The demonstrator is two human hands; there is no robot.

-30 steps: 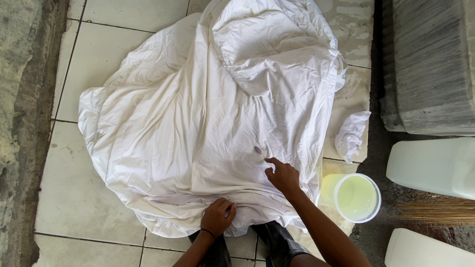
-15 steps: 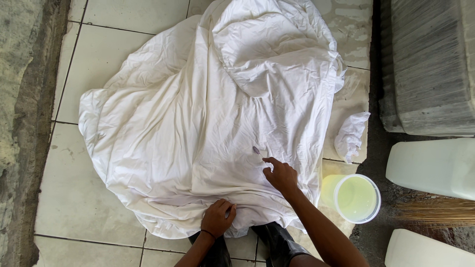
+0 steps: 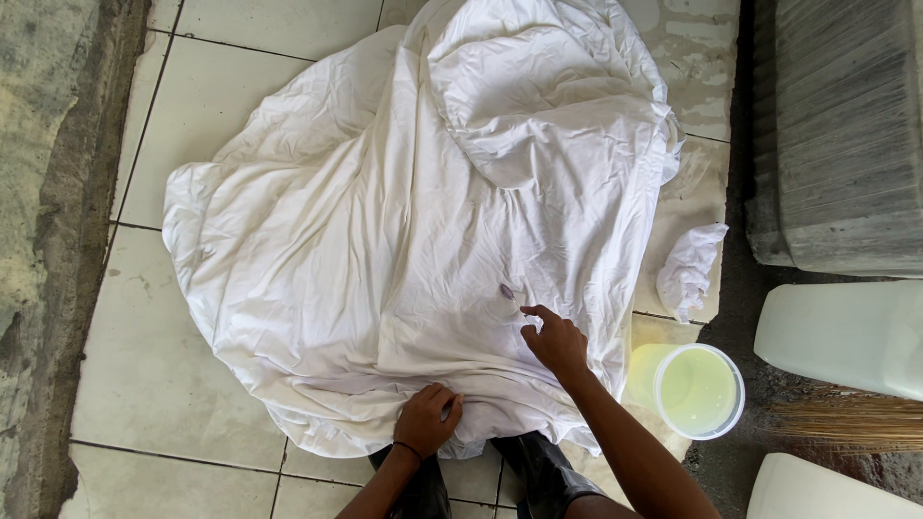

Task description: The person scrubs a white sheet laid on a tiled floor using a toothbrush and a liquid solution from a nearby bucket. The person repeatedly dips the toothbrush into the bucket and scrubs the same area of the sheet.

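Shifted slightly since a second ago: right hand [image 3: 556, 341], index finger now stretched toward the small dark stain [image 3: 507, 291] and stopping just short of it, other fingers loosely curled, grasping nothing. Unmoved: left hand [image 3: 426, 420], grip clenched on a bunched fold at the near hem of the white sheet [image 3: 385, 221].

Spread wide over the pale tiled floor [image 3: 144, 384], soft, crumpled cotton-like cloth, creased all over, doubled into a rounded mound at the far end. Off to the right, a small wad of the same white fabric [image 3: 690, 269], apart from the main heap. Just beside the right forearm, a round translucent plastic tub [image 3: 694, 390] with yellowish liquid. Farther right, smooth white plastic containers [image 3: 846, 336], cut off by the edge; bristly broom straws [image 3: 846, 423], only partly seen. Top right, a rough grey ribbed slab [image 3: 846, 125], hard to identify. Along the left, coarse concrete [image 3: 38, 192].
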